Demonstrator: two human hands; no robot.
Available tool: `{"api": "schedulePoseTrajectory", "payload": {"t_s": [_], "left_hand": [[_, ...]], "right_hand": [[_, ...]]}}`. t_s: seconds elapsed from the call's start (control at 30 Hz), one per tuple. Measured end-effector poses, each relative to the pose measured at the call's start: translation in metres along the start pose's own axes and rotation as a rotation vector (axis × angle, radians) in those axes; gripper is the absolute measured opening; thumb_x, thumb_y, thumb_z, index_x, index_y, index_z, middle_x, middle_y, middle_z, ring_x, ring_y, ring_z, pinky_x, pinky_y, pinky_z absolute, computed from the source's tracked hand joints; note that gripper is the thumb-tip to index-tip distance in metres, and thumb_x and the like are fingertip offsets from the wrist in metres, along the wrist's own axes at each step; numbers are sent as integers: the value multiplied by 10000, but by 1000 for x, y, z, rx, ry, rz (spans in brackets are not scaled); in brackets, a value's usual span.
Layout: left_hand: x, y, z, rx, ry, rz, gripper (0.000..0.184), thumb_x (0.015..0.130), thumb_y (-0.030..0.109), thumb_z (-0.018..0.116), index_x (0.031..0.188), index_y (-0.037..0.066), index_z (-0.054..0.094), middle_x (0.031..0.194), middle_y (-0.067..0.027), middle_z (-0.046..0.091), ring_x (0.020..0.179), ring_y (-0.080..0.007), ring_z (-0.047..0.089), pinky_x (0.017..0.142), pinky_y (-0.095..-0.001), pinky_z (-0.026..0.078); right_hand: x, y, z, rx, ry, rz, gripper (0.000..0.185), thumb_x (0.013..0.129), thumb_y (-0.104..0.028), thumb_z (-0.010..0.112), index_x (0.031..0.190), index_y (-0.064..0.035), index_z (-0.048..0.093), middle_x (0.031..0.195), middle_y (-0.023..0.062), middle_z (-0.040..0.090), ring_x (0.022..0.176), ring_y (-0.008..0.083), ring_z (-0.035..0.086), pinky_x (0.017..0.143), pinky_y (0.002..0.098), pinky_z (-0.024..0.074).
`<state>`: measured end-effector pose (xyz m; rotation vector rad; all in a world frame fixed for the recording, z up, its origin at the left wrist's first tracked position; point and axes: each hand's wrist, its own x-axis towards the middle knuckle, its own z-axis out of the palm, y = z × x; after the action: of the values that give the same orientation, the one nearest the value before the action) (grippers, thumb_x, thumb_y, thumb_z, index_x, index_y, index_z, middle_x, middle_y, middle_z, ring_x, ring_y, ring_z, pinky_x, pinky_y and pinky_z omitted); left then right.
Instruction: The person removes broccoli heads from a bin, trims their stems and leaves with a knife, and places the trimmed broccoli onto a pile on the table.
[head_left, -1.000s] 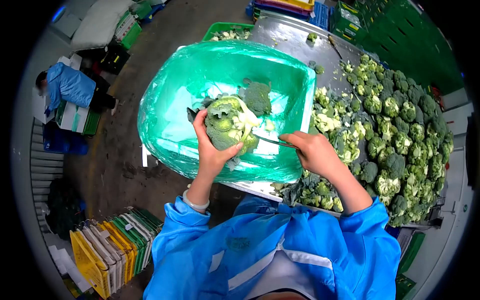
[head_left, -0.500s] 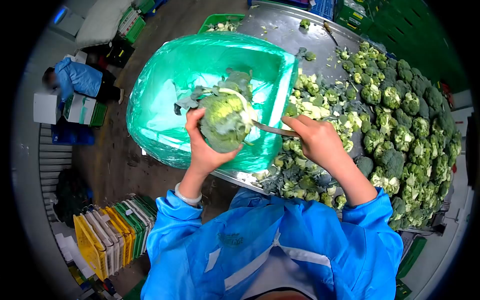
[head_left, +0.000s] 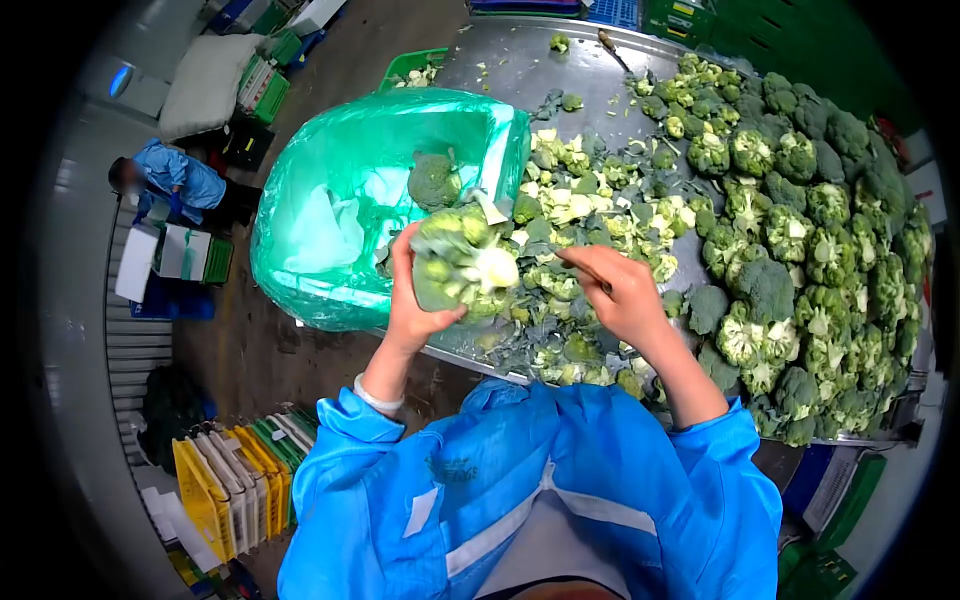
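My left hand [head_left: 408, 310] is wrapped round a broccoli head [head_left: 455, 262], its pale cut stem turned to the right. It is held above the near right edge of a container lined with green plastic [head_left: 300, 160]. Inside the liner lies another broccoli head [head_left: 434, 182]. To the right, my right hand [head_left: 620, 295] is closed, apart from the broccoli, over trimmed leaves and stem pieces [head_left: 570, 205]. It holds a knife, whose blade hardly shows against the leaves at this moment.
A large pile of broccoli heads [head_left: 800, 260] covers the right of the metal table [head_left: 500, 60]. Another knife [head_left: 613, 50] lies at the back. Yellow, white and green crates [head_left: 225, 490] stand at lower left. A person in blue [head_left: 185, 180] is by boxes at far left.
The knife blade, at the stem before, is now away from it. The broccoli has turned, stem toward me, and a piece hangs or falls near its top. The view has shifted slightly.
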<state>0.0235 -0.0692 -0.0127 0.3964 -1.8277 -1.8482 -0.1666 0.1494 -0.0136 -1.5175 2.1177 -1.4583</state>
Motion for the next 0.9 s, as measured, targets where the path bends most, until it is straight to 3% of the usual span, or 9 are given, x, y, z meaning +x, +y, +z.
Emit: {"api": "schedulePoseTrajectory", "payload": {"t_s": [0.1, 0.27, 0.37, 0.4, 0.5, 0.6, 0.73, 0.83, 0.9], "left_hand": [[2, -11, 1, 304, -186, 204, 1145, 564, 220, 859, 1487, 87, 194, 1430, -134, 372, 1323, -292, 420, 1107, -434, 362], [-9, -5, 8, 61, -106, -11, 1089, 577, 190, 830, 1484, 93, 237, 1431, -137, 385, 1328, -300, 431, 1108, -423, 365], [-14, 1, 12, -320, 79, -181, 1058, 654, 165, 758, 1527, 97, 163, 1427, -125, 393, 1329, -305, 428, 1091, -448, 393], [-14, -1, 7, -357, 57, -247, 949, 730, 275, 708, 1523, 84, 223, 1438, -145, 426, 1313, -324, 461, 1084, -459, 406], [-10, 11, 9, -609, 58, -451, 750, 850, 501, 559, 1451, 85, 389, 1386, -158, 514, 1211, -351, 556, 895, -562, 524], [-12, 8, 7, -528, 98, -486, 731, 858, 498, 553, 1437, 79, 401, 1374, -150, 528, 1188, -347, 572, 800, -591, 543], [-14, 24, 12, -487, 39, -583, 631, 908, 418, 561, 1378, 7, 468, 1320, -144, 586, 1166, -277, 608, 979, -440, 504], [-18, 19, 14, -394, 45, -642, 622, 913, 446, 573, 1338, -2, 504, 1279, -146, 613, 1129, -261, 631, 964, -426, 514], [-20, 18, 15, -385, 39, -680, 629, 913, 452, 577, 1353, 10, 492, 1273, -152, 614, 1116, -269, 636, 952, -416, 520]], "right_hand": [[9, -33, 3, 287, -54, 302, 377, 846, -269, 758, 1135, -46, 660, 838, 40, 676, 612, 140, 556, 547, 290, 445], [0, 16, 24, 436, 185, 403, 238, 899, -191, 684, 1021, 8, 633, 864, 120, 692, 716, 187, 650, 633, 327, 495], [-18, 10, -1, 14, 138, 188, 233, 870, -43, 630, 1103, -49, 629, 966, 112, 675, 762, 299, 668, 655, 381, 527], [-26, 12, -3, -27, 84, 103, 289, 847, -13, 627, 1131, -63, 623, 975, 108, 666, 770, 323, 665, 652, 392, 531], [-38, 5, -6, -212, -4, -49, 448, 751, 34, 636, 1178, -97, 609, 981, 83, 645, 759, 305, 674, 609, 391, 549], [-38, 1, -6, -440, -100, -109, 493, 738, 0, 647, 1210, -130, 595, 1020, 57, 631, 730, 250, 679, 564, 361, 548], [-29, -5, -16, -740, -254, -162, 476, 769, -48, 632, 1234, -129, 567, 1098, 41, 619, 751, 210, 678, 534, 344, 524], [-24, -2, -23, -793, -363, -189, 448, 775, -40, 615, 1215, -109, 563, 1012, 61, 623, 732, 235, 683, 531, 354, 530], [-29, 29, -23, -913, -302, 22, 374, 786, -63, 606, 1156, -102, 577, 906, 76, 623, 680, 244, 685, 506, 355, 533]]}}
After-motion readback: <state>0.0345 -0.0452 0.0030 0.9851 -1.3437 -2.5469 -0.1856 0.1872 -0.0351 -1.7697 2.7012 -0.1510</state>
